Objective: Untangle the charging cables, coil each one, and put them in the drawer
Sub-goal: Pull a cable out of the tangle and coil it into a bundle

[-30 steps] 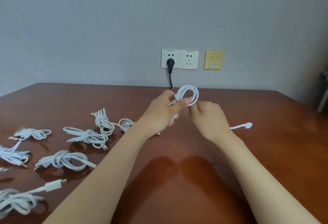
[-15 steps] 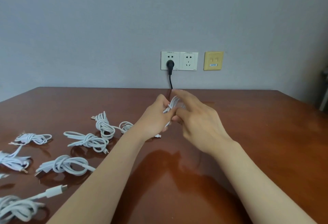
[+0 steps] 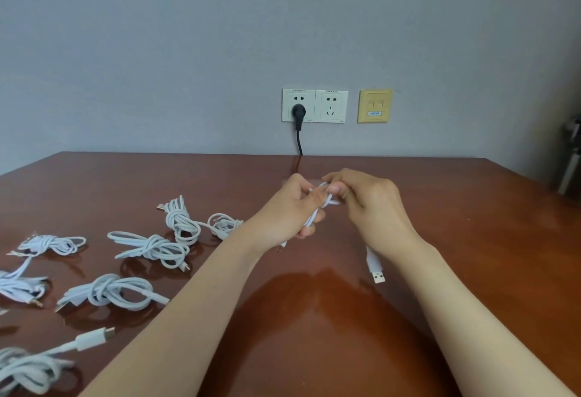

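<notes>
Gone is the wide loop from a second ago: it's been squeezed down into a tight bundle, and the loose end that lay out to the right has swung in under the wrist. Starting at the left, the other bundled cables (image 3: 151, 247) sit scattered on the table (image 3: 471, 255), well apart from the action, none of them put away, and I can't see a drawer from this view. Now the middle: the left hand (image 3: 290, 211) has its fingers curled round the white cable (image 3: 314, 217), gripping the gathered loops, held up off the wood. Just beside it, almost knuckle to knuckle, the right hand (image 3: 371, 205) pinches a strand at the top of the bundle between thumb and fingers, looks like it's working a wrap around. Below that wrist the USB plug (image 3: 377, 274) dangles free. This thing reads as light, limp and a bit springy, so I'd say the loops want to pop open; best to keep the grip on the bundle's waist and guide the tail near the plug, not by the metal tip.
</notes>
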Tool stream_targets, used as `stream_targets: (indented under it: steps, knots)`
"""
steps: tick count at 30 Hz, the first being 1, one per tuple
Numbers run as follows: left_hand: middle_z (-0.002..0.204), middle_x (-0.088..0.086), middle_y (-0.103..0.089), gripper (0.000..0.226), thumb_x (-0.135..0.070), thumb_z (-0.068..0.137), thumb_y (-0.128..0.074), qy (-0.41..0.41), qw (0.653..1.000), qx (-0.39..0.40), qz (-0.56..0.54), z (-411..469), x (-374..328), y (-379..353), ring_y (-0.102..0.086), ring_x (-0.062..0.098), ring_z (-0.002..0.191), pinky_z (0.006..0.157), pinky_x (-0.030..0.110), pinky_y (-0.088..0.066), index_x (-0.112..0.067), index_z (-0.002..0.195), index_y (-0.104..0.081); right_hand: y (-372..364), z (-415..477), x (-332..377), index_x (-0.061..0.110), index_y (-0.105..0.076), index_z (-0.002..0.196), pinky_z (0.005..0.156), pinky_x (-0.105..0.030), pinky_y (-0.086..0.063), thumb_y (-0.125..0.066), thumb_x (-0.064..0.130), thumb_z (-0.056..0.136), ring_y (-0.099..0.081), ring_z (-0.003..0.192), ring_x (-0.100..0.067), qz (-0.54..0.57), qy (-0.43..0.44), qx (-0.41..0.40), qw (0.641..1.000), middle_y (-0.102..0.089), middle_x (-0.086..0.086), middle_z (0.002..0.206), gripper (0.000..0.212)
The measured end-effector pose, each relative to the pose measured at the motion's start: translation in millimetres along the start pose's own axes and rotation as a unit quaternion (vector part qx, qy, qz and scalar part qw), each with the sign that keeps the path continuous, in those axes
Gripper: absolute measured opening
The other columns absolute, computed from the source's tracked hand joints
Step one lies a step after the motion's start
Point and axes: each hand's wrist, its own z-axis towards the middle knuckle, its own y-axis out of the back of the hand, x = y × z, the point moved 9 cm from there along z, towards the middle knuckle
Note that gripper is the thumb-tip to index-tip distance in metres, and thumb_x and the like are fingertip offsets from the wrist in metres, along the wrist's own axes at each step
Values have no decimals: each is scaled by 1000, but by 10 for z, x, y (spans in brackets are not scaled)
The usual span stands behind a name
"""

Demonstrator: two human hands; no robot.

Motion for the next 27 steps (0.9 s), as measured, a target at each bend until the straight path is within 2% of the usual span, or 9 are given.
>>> stream_targets:
  steps: [5,9,11,13,15,18,21,25,27]
  knots:
    - [69,2,-44,25,-36,99,-39,14,1000,8,-23,-14,31,-57,-29,5,37,39,14,-26,-15,86,-32,9,28,-85,18,-66,86,73,-41,-49,-40,34,90,-59,80,-19,29,-15,0,999,-67,-5,86,30]
    - [67,0,-46,24,-36,99,-38,8,1000,21,-9,-35,17,-73,-29,6,38,38,13,-25,-16,86,-32,48,43,-135,21,-67,80,74,-39,-48,-57,26,89,-57,80,-18,73,-44,-1,996,-66,-6,83,15]
    - [67,-1,-48,25,-37,99,-37,6,999,36,11,-43,32,-77,-30,7,40,39,13,-24,-17,84,-31,64,39,-136,22,-68,73,71,-34,-47,-65,21,84,-57,75,-16,109,-62,8,992,-66,-5,77,11]
    - [66,-1,-50,24,-37,98,-35,12,998,62,19,-58,47,-93,-31,7,39,39,13,-24,-16,85,-32,87,19,-126,23,-68,64,60,-23,-42,-71,17,78,-50,62,-8,157,-83,13,984,-65,-4,68,15]
    - [65,-2,-51,24,-37,97,-35,27,995,100,18,-85,61,-145,-32,7,39,39,14,-24,-14,90,-35,97,-2,-151,20,-68,60,55,-16,-38,-74,15,74,-48,56,-3,215,-111,23,970,-64,-3,62,17]
    - [62,-5,-53,30,-41,93,-39,42,987,155,16,-132,60,-230,-33,7,39,41,16,-23,-12,100,-39,34,-35,-223,15,-69,60,57,-16,-42,-75,11,73,-55,58,-3,282,-152,78,944,-64,0,58,15]
    - [60,-8,-54,40,-46,82,-45,39,979,196,30,-185,21,-303,-33,7,39,43,17,-25,-10,98,-41,-32,-72,-288,12,-62,62,49,-13,-40,-76,13,69,-51,48,-2,335,-176,122,918,-59,4,52,16]
    - [58,-8,-54,23,-34,93,-46,37,977,207,42,-215,-31,-358,-31,8,38,41,16,-27,-12,86,-41,-93,-104,-412,12,-56,66,46,-17,-37,-74,25,59,-48,43,-5,388,-215,139,885,-58,5,51,23]
    - [56,-7,-53,20,-27,96,-44,34,977,209,36,-217,-39,-370,-31,8,36,40,16,-27,-11,85,-41,-182,-125,-410,11,-57,66,47,-18,-36,-72,26,63,-47,44,-4,408,-221,169,870,-57,6,51,21]
